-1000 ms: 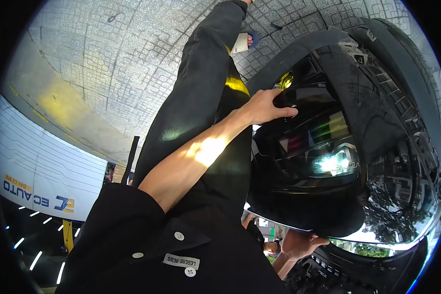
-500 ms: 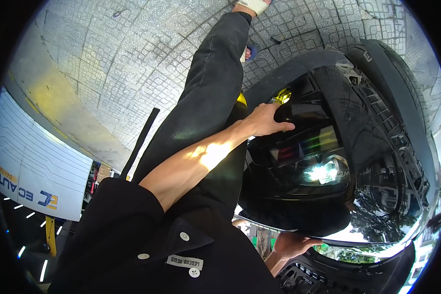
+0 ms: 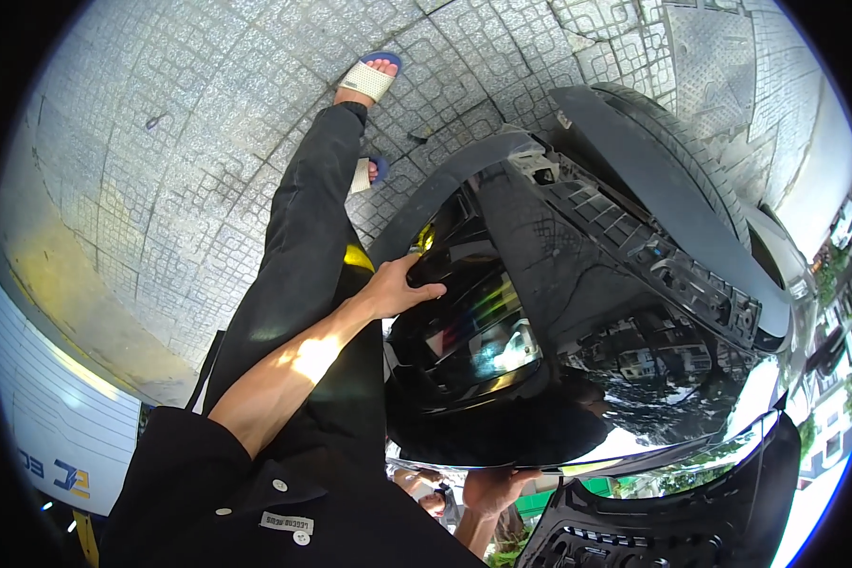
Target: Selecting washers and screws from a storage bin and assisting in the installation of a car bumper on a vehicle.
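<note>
A glossy black car bumper (image 3: 615, 322) fills the middle and right, close against my legs. My left hand (image 3: 395, 287) is closed on its near side, beside a yellow lamp (image 3: 426, 237); the thumb lies over the dark opening and the other fingers are partly hidden. Lower down, my right hand (image 3: 490, 490) grips the bumper's edge, with most of its fingers out of sight beneath it. Along the far side of the bumper runs a black mounting strip (image 3: 653, 251) with slots and clips.
Beyond the strip are a grey wheel-arch trim (image 3: 625, 180) and a tyre (image 3: 682, 142). A black panel with cut-outs (image 3: 663, 530) stands at the lower right. Patterned paving (image 3: 227, 142) lies under my sandalled feet (image 3: 369, 80). A white sign panel (image 3: 47, 388) is at the left.
The view has swung right, so the bumper, my hands and feet appear further left. Both hands keep their places on the bumper.
</note>
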### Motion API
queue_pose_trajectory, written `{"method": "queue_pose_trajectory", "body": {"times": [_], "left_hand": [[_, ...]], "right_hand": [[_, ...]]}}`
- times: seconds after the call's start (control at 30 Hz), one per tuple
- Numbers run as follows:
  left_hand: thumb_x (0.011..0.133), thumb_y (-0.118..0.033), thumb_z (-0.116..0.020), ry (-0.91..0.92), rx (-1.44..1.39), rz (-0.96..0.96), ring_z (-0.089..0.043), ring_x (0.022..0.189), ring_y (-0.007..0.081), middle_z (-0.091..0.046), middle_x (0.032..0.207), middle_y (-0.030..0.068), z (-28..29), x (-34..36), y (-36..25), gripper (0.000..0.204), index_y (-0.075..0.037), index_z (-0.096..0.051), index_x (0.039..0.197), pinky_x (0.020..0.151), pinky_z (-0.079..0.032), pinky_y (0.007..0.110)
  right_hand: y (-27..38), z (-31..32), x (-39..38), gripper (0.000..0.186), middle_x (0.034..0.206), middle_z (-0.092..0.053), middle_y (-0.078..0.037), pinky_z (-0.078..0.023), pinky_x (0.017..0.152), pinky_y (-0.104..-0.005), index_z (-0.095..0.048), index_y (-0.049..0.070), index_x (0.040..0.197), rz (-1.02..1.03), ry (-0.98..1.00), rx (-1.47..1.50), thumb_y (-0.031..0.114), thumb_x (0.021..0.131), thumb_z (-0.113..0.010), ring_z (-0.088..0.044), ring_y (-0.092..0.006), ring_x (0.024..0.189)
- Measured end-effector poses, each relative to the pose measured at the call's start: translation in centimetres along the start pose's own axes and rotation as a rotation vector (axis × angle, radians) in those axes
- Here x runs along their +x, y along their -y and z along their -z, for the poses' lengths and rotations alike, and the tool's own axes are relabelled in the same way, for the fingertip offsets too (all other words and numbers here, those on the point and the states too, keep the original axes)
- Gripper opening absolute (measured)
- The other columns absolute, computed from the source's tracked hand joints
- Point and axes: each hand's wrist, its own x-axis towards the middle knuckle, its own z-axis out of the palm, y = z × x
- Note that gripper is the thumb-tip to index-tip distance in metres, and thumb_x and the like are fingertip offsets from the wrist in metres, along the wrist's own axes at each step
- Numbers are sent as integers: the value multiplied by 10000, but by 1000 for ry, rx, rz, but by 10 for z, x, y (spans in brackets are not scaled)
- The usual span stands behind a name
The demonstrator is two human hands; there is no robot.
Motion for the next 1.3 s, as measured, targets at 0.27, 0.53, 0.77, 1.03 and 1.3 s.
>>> {"method": "queue_pose_trajectory", "body": {"times": [0.27, 0.53, 0.77, 1.03, 1.3], "left_hand": [[885, -516, -694, 238, 410, 162, -711, 993, 386, -718, 1081, 254, 33, 25, -68, 694, 37, -613, 1295, 889, -532, 456], [983, -491, -601, -172, 441, -404, -647, 1085, 280, -677, 1136, 205, -33, 99, -294, 585, 52, -658, 1194, 932, -493, 399], [805, -419, -841, -188, 411, -632, -551, 1297, 421, -577, 1374, 287, -73, 101, -312, 881, 1, -455, 1476, 1109, -419, 449], [849, -304, -784, -104, 851, -607, -608, 1116, 502, -665, 1144, 294, -45, 109, -330, 655, -125, -556, 1437, 1032, -483, 497], [918, 49, -586, -526, 898, -1166, -409, 1407, 422, -446, 1496, 215, -35, 138, -363, 629, -144, -472, 1506, 1186, -313, 522]], "right_hand": [[-5, 5, -4, 817, 1567, -432, -33, -270, 1190, -517, -400, 174, 1540, 12, -10, -63, 631, 902, -625, -386, -300, 1435], [-4, -22, 0, 344, 1026, -643, -20, -448, 813, -281, -638, -6, 1044, 83, -104, 83, 318, 958, -709, -571, -114, 914], [-42, 33, -26, 515, 1130, -663, -41, -477, 825, -294, -627, -18, 1142, -1, -67, 8, 397, 886, -791, -608, -135, 959], [9, -41, -10, 340, 786, -560, 34, -382, 671, -255, -638, -10, 906, 82, -196, -260, 323, 928, -705, -475, -60, 755], [-9, -29, -11, 398, 739, -568, 55, -368, 599, -246, -665, -8, 931, 96, -124, -222, 382, 918, -746, -459, -49, 694]]}}
